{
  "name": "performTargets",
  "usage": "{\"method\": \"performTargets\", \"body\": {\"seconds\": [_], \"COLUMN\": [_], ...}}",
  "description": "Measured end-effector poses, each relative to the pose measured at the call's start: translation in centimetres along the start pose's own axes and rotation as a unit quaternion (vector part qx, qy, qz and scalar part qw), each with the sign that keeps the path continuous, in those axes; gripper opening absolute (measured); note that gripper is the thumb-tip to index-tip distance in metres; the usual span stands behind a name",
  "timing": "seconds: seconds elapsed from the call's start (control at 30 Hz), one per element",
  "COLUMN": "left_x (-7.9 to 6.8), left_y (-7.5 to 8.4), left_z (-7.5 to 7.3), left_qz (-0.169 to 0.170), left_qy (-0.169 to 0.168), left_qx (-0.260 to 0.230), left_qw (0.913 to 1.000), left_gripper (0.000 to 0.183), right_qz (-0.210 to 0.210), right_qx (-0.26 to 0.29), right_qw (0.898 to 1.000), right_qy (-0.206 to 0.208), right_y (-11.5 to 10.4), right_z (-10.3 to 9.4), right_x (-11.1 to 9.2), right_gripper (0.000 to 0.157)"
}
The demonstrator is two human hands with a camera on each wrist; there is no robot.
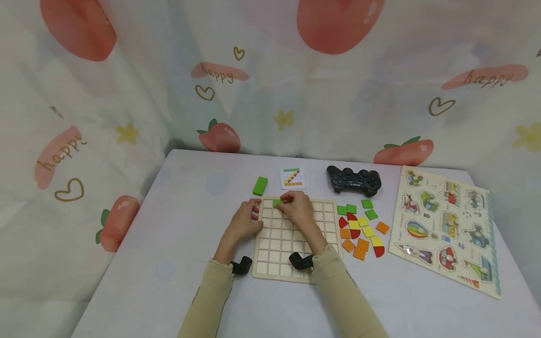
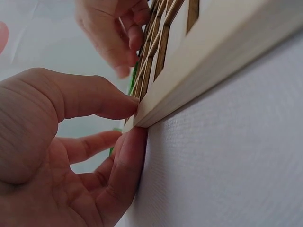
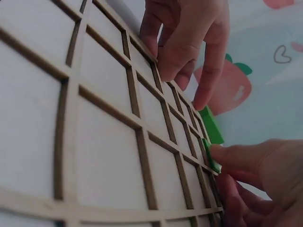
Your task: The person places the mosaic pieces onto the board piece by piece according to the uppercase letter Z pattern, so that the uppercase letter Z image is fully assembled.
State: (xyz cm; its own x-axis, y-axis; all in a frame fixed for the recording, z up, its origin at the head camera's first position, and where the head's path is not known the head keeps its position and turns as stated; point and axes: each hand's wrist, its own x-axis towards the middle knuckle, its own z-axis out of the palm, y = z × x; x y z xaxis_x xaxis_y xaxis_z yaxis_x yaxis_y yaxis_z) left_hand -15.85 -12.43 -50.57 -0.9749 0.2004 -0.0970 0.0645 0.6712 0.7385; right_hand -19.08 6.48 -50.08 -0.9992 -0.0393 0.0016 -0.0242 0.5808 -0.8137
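A wooden grid board (image 1: 274, 244) lies on the table in front of the person. At its left edge, the left hand (image 1: 243, 220) holds the frame, thumb on the rim and fingers along the outer side, as the left wrist view shows. The right hand (image 1: 297, 206) pinches a small green square tile (image 3: 211, 156) at the board's far row, towards the left corner. Thumb and fingertips cover part of that tile. Just beyond the far left corner lies a green rectangular block (image 1: 260, 186), close to the left hand's index finger in the right wrist view.
Right of the board lie loose tiles: green squares (image 1: 367, 203), yellow squares (image 1: 368, 231), orange squares (image 1: 359, 253) and red quarter-rounds (image 1: 379, 251). A pattern card (image 1: 292, 178) and a black game controller (image 1: 354, 180) sit behind. A picture puzzle board (image 1: 439, 225) is at far right.
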Motion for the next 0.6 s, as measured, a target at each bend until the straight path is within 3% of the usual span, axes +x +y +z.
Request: {"method": "performTargets", "body": {"seconds": [0.13,0.3,0.53,0.6], "left_x": [0.1,0.0,0.0,0.1], "left_y": [0.0,0.0,0.1,0.1], "left_z": [0.0,0.0,0.2,0.2], "left_qz": [-0.004,-0.013,-0.006,-0.005], "left_qy": [0.002,0.005,0.001,0.003], "left_qx": [0.001,0.007,0.01,0.011], "left_qw": [1.0,0.9999,0.9999,0.9999], "left_gripper": [0.065,0.065,0.065,0.065], "right_qz": [-0.004,-0.002,0.037,0.059], "right_qx": [0.04,0.051,0.01,-0.007], "right_qw": [0.999,0.998,0.994,0.992], "right_qy": [0.005,0.029,0.107,0.109], "right_y": [0.1,1.9,6.1,7.0], "right_z": [-1.8,-6.1,-13.3,-15.0], "right_x": [-0.2,-0.3,-1.8,-2.4], "right_gripper": [0.021,0.026,0.028,0.029]}}
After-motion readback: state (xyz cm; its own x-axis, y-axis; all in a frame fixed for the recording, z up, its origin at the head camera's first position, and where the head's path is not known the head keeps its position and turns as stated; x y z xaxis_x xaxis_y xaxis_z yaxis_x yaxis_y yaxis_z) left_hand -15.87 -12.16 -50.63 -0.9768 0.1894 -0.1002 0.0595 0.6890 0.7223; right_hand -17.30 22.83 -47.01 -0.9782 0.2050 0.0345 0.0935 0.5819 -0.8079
